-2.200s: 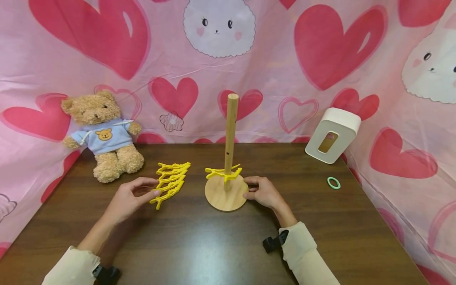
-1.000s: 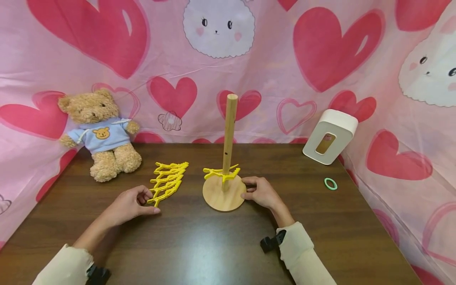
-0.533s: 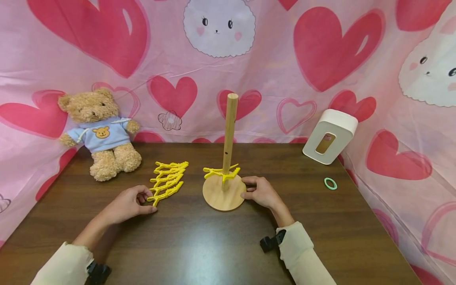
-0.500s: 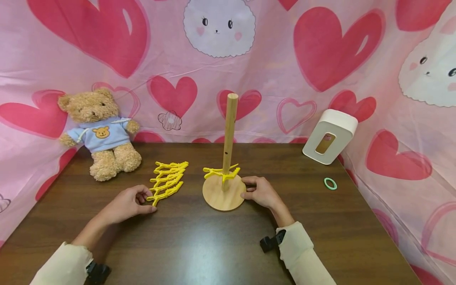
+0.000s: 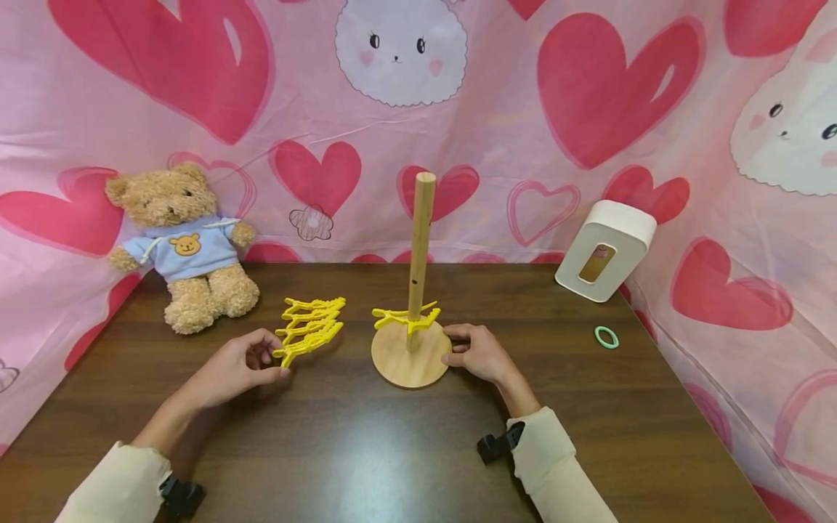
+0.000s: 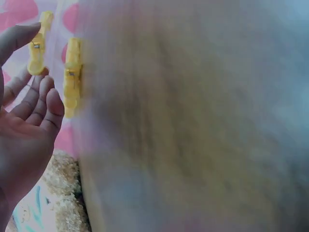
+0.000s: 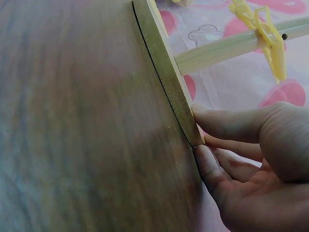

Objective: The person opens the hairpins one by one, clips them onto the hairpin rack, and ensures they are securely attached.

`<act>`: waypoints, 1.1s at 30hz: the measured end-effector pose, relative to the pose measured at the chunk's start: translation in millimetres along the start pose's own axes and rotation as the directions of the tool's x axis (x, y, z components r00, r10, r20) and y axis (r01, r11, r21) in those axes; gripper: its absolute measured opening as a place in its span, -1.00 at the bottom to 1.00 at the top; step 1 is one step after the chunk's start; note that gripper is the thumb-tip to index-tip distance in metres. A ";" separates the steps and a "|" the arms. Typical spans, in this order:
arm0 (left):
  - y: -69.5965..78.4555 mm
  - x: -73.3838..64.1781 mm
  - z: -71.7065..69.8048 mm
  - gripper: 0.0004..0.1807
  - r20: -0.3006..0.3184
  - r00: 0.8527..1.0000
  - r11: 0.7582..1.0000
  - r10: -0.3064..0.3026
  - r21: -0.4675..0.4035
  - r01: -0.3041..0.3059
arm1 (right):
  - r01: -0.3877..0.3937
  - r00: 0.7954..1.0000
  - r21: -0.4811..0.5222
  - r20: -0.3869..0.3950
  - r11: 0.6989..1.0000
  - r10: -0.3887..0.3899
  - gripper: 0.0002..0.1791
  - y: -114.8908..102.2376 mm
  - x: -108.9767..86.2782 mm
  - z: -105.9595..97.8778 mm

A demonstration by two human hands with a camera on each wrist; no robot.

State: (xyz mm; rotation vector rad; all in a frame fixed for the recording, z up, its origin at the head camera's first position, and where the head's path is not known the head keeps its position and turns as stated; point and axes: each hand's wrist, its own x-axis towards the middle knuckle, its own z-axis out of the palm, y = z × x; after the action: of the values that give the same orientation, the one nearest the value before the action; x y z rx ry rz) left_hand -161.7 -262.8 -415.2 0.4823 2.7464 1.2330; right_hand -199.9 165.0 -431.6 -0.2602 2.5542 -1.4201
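Note:
My left hand (image 5: 235, 369) pinches a yellow alligator hair clip (image 6: 36, 53) by its handle end, thumb on one arm and fingers on the other. In the head view this clip overlaps the front of a row of several similar yellow clips (image 5: 312, 315) on the table. A wooden stand has a round base (image 5: 399, 363) and an upright post (image 5: 421, 240). Yellow clips (image 7: 270, 43) grip the post low down, pointing different ways. At the base's right edge my right hand (image 5: 482, 354) holds the rim, thumb on top and fingers against the side.
A teddy bear (image 5: 186, 247) in a blue sweater sits at the back left. At the back right stands a white and grey box (image 5: 608, 247) with a slot. A mint green ring (image 5: 607, 337) lies in front of it on the brown table (image 5: 405, 443).
My left hand went down to the nearest clip of the row, closed on its handles, and has now raised it slightly, away from me. My right hand stays at the base.

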 end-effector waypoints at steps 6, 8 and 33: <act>8.4 4.4 1.5 -0.61 -0.026 0.999 0.998 0.029 -0.048 -0.031 | 0.009 1.000 0.002 0.007 1.000 -0.009 -0.43 0.9 -0.4 0.4; 11.1 5.8 2.3 -0.63 -0.055 0.998 0.997 0.039 -0.063 -0.042 | 0.009 1.000 0.001 0.006 1.000 -0.009 -0.43 1.1 -0.4 0.8; 56.3 23.3 9.3 -0.77 -0.275 0.884 0.922 0.378 0.026 -0.386 | 0.003 1.000 -0.002 -0.006 1.000 -0.003 -0.44 -1.1 -0.3 -0.1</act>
State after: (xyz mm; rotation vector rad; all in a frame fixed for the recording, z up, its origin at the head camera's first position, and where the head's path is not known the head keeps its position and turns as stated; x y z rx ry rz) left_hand -167.9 -213.5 -378.6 0.9584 2.9494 1.5276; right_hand -199.6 164.6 -430.6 -0.2600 2.5612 -1.4223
